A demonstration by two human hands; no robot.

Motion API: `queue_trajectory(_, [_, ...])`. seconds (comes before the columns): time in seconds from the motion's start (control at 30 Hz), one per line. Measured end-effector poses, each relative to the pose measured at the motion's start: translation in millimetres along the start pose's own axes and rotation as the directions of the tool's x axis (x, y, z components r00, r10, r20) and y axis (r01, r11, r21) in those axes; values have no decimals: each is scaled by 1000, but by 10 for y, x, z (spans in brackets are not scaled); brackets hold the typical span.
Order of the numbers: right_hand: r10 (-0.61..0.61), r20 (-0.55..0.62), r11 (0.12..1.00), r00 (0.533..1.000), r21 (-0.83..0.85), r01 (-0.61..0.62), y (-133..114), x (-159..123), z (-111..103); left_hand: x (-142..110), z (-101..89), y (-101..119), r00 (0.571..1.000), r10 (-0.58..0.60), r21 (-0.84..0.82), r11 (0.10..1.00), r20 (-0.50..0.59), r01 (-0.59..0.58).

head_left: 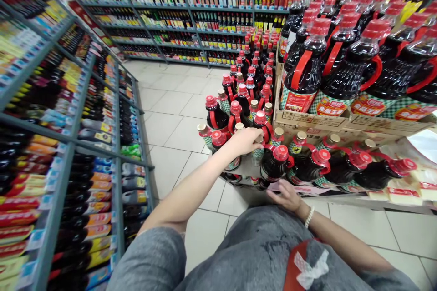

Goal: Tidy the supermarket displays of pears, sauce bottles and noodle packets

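Note:
My left hand (251, 140) reaches forward over the front corner of a bottle display. Its fingers are closed round the top of a small bottle (257, 157) with a green checked label; the cap is hidden under the fingers. Beside it stands a dark sauce bottle (274, 163) with a red cap and a red handle. On the other side, partly behind my wrist, is another red-capped jug (218, 138). My right hand (286, 195) is low at the display's front edge, fingers spread and holding nothing; whether it touches the edge I cannot tell.
Large red-handled jugs (336, 77) stand in cardboard trays (309, 120) on the right. Smaller bottles alternate along the front row. A shelf rack (73, 145) full of bottles runs along the left, another (191, 7) across the back. Tiled floor (167, 122) lies between.

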State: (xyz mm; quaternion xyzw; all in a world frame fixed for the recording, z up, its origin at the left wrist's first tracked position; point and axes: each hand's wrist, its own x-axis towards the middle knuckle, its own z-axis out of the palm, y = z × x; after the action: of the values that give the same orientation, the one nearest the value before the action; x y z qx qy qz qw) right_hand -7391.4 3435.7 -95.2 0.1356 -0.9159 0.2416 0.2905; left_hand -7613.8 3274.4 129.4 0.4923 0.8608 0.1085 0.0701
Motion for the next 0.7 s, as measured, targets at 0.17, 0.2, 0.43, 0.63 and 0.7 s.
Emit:
queue_trajectory(0.17, [-209,354,937,911,-195,291,264,-112,470,-9,28,9,1000,16,13,1000,-15,-16])
queue_trajectory(0.2, [-200,374,934,906,-205,292,316,-114,508,-11,37,18,1000,20,14,1000,-14,-20])
queue_trajectory(0.43, [-102,422,957,901,-205,204,516,-291,470,-30,209,108,995,-27,96,995,-91,36])
queue_trajectory(0.63, [-103,407,939,908,-260,223,474,-301,466,-74,354,132,982,-59,29,997,-180,65])
queue_trajectory(0.7, [-127,397,923,909,-288,255,480,-289,475,-75,399,157,973,-91,3,996,-213,94])
